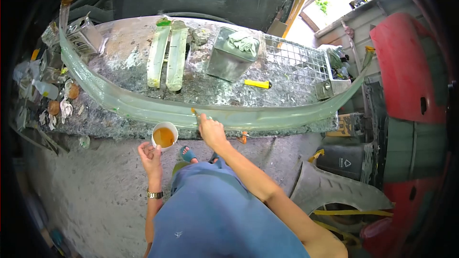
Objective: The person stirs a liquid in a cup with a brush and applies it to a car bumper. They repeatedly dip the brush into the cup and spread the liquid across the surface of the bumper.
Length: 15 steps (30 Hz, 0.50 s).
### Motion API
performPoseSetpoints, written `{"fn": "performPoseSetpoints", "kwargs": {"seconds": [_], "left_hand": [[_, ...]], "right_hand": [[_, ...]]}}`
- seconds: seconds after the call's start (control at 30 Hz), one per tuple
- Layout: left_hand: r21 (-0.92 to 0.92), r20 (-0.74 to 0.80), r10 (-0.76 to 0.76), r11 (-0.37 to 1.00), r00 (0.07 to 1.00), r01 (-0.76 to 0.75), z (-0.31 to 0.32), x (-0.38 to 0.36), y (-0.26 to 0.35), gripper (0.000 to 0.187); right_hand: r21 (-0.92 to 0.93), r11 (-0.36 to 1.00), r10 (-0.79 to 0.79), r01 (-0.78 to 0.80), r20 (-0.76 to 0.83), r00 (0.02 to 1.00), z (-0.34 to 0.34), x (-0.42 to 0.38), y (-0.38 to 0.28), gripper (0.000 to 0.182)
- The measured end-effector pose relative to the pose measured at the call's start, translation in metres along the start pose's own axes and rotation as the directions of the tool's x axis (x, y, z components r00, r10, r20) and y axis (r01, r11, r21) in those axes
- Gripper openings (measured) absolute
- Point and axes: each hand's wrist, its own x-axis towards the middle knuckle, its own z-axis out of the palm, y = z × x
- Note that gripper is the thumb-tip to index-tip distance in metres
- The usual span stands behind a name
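A long, curved, pale green translucent piece stretches across the front of the workbench, its ends rising at both sides. My left hand holds a white cup of amber liquid just in front of the piece's near edge. Over the middle of the piece, my right hand is closed round a small brush with an orange-tinted tip, which is at the piece's surface. The brush's handle is mostly hidden by my fingers.
On the stained bench lie two narrow pale pieces, a metal can with a crumpled cloth, a yellow cutter and a wire grid. Bottles and tins crowd the left end. Red panels and a grey fender stand right.
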Motion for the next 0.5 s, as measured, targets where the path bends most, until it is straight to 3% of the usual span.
{"fn": "performPoseSetpoints", "kwargs": {"seconds": [0.1, 0.2, 0.27, 0.37, 0.43, 0.5], "left_hand": [[-0.006, -0.028, 0.015, 1.0, 1.0, -0.015, 0.003, -0.002, 0.006, 0.045], [-0.048, -0.009, 0.03, 0.998, 1.0, -0.03, 0.003, -0.003, 0.006, 0.044], [0.018, -0.011, 0.041, 0.999, 0.999, -0.041, 0.002, 0.001, -0.003, 0.043], [0.025, 0.013, 0.03, 0.999, 0.999, -0.03, 0.004, 0.005, -0.007, 0.043], [0.033, 0.022, 0.027, 0.999, 0.999, -0.027, 0.014, 0.004, -0.002, 0.043], [0.045, 0.021, 0.03, 0.998, 0.999, -0.031, 0.021, 0.005, 0.002, 0.043]], "right_hand": [[-0.023, 0.991, 0.131, -0.131, -0.023, 0.991, -0.006, -0.002, 0.024, 0.02], [-0.083, 0.982, 0.169, -0.169, -0.01, 0.986, -0.037, -0.015, 0.051, 0.021], [-0.069, 0.977, 0.201, -0.202, -0.017, 0.979, -0.057, -0.024, 0.073, 0.019], [-0.121, 0.953, 0.266, -0.279, -0.112, 0.957, -0.074, -0.038, 0.114, 0.016], [-0.1, 0.903, 0.402, -0.418, -0.149, 0.904, -0.085, -0.046, 0.146, 0.014], [-0.076, 0.904, 0.401, -0.42, -0.188, 0.897, -0.093, -0.057, 0.173, 0.015]]}}
